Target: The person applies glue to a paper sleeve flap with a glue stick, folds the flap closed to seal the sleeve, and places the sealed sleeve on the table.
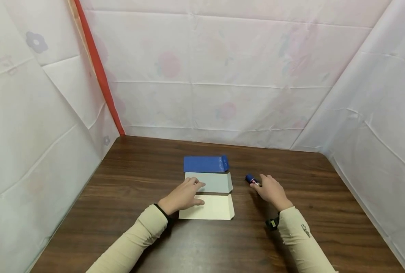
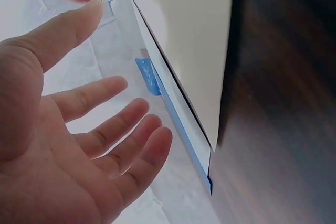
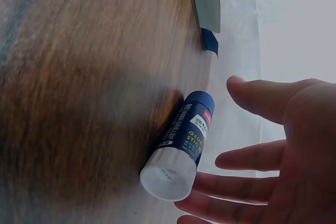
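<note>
Head view: across the dark brown wood-grain table (image 1: 202, 242), a deep-blue paper envelope (image 1: 202, 164), a pale grey-blue paper envelope (image 1: 217, 183) and a cream paper envelope (image 1: 216, 209); over the nearer two, the left hand (image 1: 183, 194); at the right hand (image 1: 272, 192), lying flat, a blue-and-white cylindrical plastic glue stick (image 1: 251, 179).

Left wrist view: fingers parted, nothing held.

Right wrist view: fingers spread beside the glue stick, contact unclear; probably light, stiff, smooth, apt to roll, best pinched mid-barrel.

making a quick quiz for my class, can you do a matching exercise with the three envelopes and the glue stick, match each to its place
1. blue envelope
2. pale grey envelope
3. cream envelope
4. glue stick

A. near end of the row
B. by the right hand
C. far end of the row
D. middle of the row

Pairs: 1-C, 2-D, 3-A, 4-B
</note>
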`<state>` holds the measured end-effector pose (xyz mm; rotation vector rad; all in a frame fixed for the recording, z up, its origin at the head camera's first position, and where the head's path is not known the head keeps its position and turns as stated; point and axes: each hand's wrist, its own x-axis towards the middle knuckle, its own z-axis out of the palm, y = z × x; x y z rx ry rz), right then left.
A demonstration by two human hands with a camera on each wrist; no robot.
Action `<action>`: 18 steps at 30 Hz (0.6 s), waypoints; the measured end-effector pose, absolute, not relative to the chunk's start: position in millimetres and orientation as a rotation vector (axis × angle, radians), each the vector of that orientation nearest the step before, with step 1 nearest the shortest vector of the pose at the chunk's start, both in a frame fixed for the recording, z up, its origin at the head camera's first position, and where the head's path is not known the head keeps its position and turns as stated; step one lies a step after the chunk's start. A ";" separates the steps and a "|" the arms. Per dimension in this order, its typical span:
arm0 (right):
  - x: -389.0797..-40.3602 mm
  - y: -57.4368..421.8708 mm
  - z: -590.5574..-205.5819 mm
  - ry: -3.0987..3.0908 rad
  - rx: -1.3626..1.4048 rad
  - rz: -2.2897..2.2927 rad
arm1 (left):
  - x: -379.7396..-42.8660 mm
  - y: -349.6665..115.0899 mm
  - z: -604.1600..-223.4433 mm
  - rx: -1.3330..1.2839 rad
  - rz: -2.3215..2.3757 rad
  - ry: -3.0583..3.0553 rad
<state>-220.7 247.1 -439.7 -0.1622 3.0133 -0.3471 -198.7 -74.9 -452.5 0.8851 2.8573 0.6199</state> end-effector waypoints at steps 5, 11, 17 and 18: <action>-218.2 248.1 -440.6 3.003 -0.157 -0.320 | -196.6 -73.7 -455.0 0.926 0.574 2.824; -218.5 249.0 -445.4 2.993 -0.143 -0.348 | -194.3 -73.4 -459.7 0.974 0.536 2.801; -222.3 250.3 -449.0 2.994 -0.131 -0.374 | -192.5 -73.8 -458.7 0.988 0.524 2.781; -223.0 250.5 -449.4 2.996 -0.133 -0.373 | -192.4 -73.9 -458.6 0.991 0.523 2.777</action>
